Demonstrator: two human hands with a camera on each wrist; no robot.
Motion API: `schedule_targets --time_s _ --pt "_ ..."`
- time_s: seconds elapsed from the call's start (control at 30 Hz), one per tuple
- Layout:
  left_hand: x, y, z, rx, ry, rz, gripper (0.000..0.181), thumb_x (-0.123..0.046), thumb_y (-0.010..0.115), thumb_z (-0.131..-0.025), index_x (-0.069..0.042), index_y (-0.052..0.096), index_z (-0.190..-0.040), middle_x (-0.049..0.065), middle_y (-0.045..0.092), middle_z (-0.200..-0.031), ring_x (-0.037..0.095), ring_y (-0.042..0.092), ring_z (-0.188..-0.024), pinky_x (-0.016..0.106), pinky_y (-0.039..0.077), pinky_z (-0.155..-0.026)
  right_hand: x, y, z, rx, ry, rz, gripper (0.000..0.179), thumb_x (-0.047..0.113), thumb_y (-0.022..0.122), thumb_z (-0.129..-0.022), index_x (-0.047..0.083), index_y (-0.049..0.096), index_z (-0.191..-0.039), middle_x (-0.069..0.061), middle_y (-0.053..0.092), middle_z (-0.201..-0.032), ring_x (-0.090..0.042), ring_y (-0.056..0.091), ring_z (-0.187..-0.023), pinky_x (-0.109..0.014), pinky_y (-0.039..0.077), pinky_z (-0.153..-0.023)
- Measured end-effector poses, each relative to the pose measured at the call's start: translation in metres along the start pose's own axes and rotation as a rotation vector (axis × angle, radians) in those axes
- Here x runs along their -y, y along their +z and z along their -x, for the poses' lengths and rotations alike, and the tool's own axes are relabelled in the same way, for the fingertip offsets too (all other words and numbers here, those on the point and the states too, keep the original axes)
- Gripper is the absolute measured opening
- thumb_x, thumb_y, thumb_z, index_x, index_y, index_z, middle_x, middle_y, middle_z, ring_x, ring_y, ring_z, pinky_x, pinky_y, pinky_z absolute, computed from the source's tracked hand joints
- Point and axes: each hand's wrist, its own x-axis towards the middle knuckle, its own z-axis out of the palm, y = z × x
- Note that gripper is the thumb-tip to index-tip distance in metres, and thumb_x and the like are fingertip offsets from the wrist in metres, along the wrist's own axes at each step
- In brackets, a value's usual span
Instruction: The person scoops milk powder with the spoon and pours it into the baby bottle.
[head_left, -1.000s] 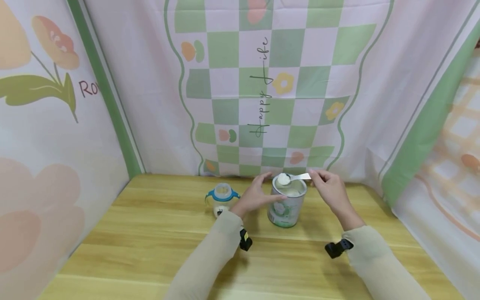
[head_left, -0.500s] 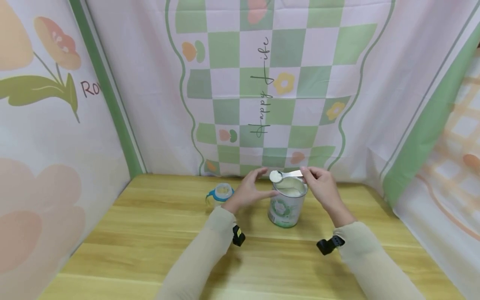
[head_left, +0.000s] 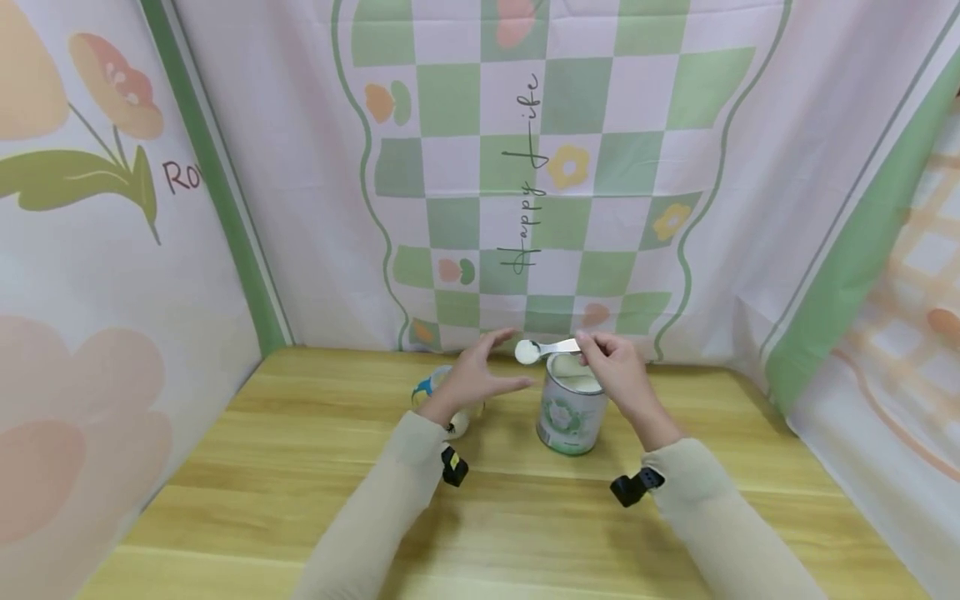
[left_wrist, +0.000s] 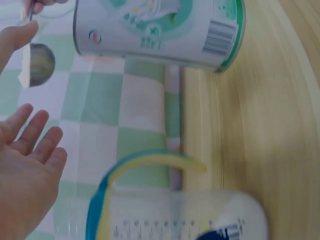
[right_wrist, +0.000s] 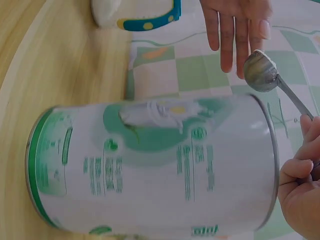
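Observation:
My right hand [head_left: 621, 375] pinches the handle of a metal measuring spoon [head_left: 549, 347], its round bowl heaped with white powder. The spoon is level, above and left of the rim of an open milk powder can [head_left: 573, 417]. White powder shows inside the can. My left hand [head_left: 476, 379] is spread below and left of the spoon bowl, thumb apart from the fingers, holding nothing. Behind that hand and partly hidden by it stands a baby bottle [head_left: 457, 426] with blue handles; the left wrist view shows the bottle's measuring marks [left_wrist: 165, 228].
A wooden table [head_left: 300, 467] bears the can and bottle. A checked green and white curtain [head_left: 510, 208] hangs directly behind the table's back edge. More printed cloth [head_left: 112, 350] hangs at the left side. Both wrists wear small black cameras [head_left: 454, 466].
The right hand has lifted the filled spoon out of the can and carried it left past the rim. My left hand has shifted left, away from the can, now covering part of the bottle.

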Motion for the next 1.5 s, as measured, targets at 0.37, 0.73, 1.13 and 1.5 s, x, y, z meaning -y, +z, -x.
schedule_targets --time_s 0.37,0.73,1.13,1.5 --pt "0.015 -0.026 0.013 -0.059 -0.034 0.002 0.094 -0.047 0.083 -0.081 -0.017 0.035 -0.155 0.001 0.039 -0.156 0.023 0.035 -0.142 0.048 0.03 -0.114 0.012 0.023 -0.002 0.06 -0.018 -0.038 0.055 0.047 0.052 -0.103 -0.003 0.063 -0.083 -0.02 0.055 -0.074 -0.016 0.04 -0.06 -0.028 0.036 -0.055" --pt "0.04 -0.047 0.03 -0.101 -0.067 0.027 0.089 -0.037 0.085 -0.082 -0.014 0.037 -0.154 0.0 0.041 -0.154 0.023 0.035 -0.142 0.049 0.028 -0.115 0.023 0.049 -0.003 0.078 -0.019 -0.052 0.046 0.047 0.054 -0.102 0.007 0.066 -0.084 -0.008 0.059 -0.073 -0.018 0.046 -0.062 -0.029 0.04 -0.054" --pt "0.07 -0.046 0.05 -0.052 -0.198 0.041 0.091 -0.049 0.085 -0.078 -0.02 0.042 -0.152 0.002 0.045 -0.151 0.03 0.04 -0.138 0.06 0.034 -0.109 0.028 0.078 -0.003 0.082 -0.091 -0.063 0.041 0.037 0.056 -0.104 0.009 0.065 -0.076 -0.007 0.053 -0.064 -0.017 0.036 -0.051 -0.028 0.033 -0.047" --pt "0.083 -0.042 0.056 -0.068 -0.242 0.102 0.08 -0.054 0.086 -0.074 -0.028 0.053 -0.143 -0.002 0.058 -0.135 0.026 0.051 -0.127 0.057 0.038 -0.106 0.026 0.097 -0.004 0.084 -0.182 -0.042 0.038 0.03 0.056 -0.105 0.008 0.065 -0.075 -0.008 0.057 -0.065 -0.013 0.04 -0.05 -0.026 0.035 -0.046"
